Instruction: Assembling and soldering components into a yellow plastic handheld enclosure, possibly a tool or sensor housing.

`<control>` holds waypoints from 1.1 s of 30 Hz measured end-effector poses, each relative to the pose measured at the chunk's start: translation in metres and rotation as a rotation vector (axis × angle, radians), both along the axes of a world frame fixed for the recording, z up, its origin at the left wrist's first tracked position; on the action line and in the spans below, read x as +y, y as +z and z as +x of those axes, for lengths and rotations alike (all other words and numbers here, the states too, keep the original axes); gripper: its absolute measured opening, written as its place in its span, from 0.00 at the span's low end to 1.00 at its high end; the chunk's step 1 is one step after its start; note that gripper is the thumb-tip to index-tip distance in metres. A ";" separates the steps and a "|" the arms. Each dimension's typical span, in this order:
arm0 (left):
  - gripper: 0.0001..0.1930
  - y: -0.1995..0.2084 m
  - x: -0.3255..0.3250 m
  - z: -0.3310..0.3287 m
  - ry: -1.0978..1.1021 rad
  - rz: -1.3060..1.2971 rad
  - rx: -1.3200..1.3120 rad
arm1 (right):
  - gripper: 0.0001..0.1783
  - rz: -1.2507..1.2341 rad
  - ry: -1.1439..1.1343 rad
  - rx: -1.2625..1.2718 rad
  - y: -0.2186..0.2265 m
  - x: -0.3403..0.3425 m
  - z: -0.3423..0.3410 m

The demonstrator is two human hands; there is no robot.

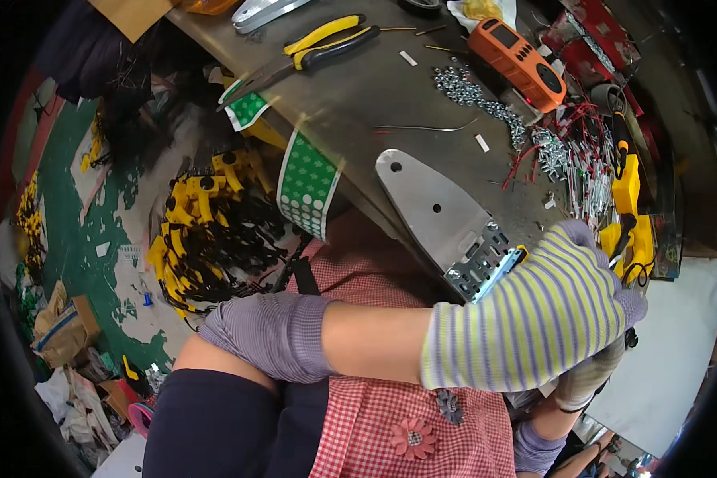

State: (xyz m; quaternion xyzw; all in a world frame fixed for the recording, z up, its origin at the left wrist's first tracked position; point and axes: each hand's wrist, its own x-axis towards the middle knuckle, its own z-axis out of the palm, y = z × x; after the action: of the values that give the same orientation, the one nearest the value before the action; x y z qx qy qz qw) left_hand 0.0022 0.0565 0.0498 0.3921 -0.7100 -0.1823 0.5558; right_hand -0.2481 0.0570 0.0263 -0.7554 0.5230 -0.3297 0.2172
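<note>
And here's my left hand (534, 311), striped glove right by the slotted end of the metal bracket (432, 197), fingers curled but their tips hidden, so I can't tell what they grip; my right hand (591, 376), mostly covered just below, can't be read either; the bracket sits at the bench (358, 107) edge, rounded tip up and left, pliers (320, 49) beyond

a head-worn fisheye looks down from close above the hands (562, 299) and the workbench (358, 103).
</note>
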 end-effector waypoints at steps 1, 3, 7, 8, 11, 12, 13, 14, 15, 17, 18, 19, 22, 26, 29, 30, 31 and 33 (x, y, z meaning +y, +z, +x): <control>0.08 0.002 0.002 0.007 0.000 0.007 -0.002 | 0.24 -0.044 -0.017 0.014 -0.002 -0.002 -0.004; 0.07 -0.001 0.005 0.024 -0.021 -0.050 0.034 | 0.22 0.157 -0.066 -0.041 0.009 -0.002 0.006; 0.11 -0.006 0.036 0.105 -0.434 0.523 -0.531 | 0.19 0.118 -0.053 -0.171 0.005 0.003 0.012; 0.10 -0.007 0.039 0.111 -0.382 0.565 -0.492 | 0.19 0.065 0.006 -0.154 0.001 -0.001 0.008; 0.10 -0.009 0.038 0.100 -0.216 0.412 -0.504 | 0.11 0.146 -0.004 -0.140 0.011 0.000 0.026; 0.11 -0.008 0.035 0.086 -0.156 0.316 -0.534 | 0.10 0.186 -0.008 -0.063 0.012 -0.002 0.026; 0.13 -0.009 0.033 0.070 -0.093 0.220 -0.560 | 0.08 0.111 -0.005 -0.086 0.009 -0.004 0.032; 0.13 -0.014 0.037 0.052 -0.042 0.224 -0.519 | 0.08 0.105 -0.010 -0.089 0.011 -0.004 0.036; 0.12 -0.022 0.039 0.034 0.045 0.178 -0.553 | 0.08 0.104 -0.011 -0.067 0.011 -0.004 0.038; 0.10 -0.041 0.036 0.014 0.156 0.041 -0.643 | 0.08 0.096 -0.045 0.016 0.014 -0.003 0.045; 0.10 -0.045 0.035 0.012 0.149 0.035 -0.644 | 0.08 0.092 -0.053 0.014 0.014 -0.004 0.050; 0.09 -0.047 0.035 0.011 0.149 0.069 -0.630 | 0.07 0.143 -0.075 -0.035 0.014 -0.006 0.056; 0.07 -0.044 0.029 0.014 0.112 0.112 -0.515 | 0.09 0.254 -0.162 -0.124 0.005 -0.017 0.057; 0.06 -0.039 0.024 0.009 0.138 0.110 -0.494 | 0.14 0.132 -0.118 0.004 0.014 -0.040 0.077; 0.10 -0.041 0.017 0.010 0.210 0.031 -0.521 | 0.15 0.203 -0.090 -0.069 0.017 -0.040 0.081; 0.14 -0.034 0.014 0.014 0.177 0.087 -0.479 | 0.13 0.235 -0.090 -0.066 0.021 -0.032 0.076; 0.11 -0.037 0.010 0.017 0.176 0.092 -0.373 | 0.12 0.252 -0.085 -0.044 0.021 -0.022 0.072; 0.09 -0.038 0.005 0.024 0.089 0.178 -0.253 | 0.11 0.275 -0.088 -0.024 0.015 -0.006 0.067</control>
State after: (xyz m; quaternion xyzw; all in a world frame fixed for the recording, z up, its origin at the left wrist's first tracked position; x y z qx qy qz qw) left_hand 0.0259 0.0616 0.0123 0.4909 -0.7374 -0.1688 0.4323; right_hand -0.1813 0.0514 0.0415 -0.6909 0.5931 -0.2729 0.3104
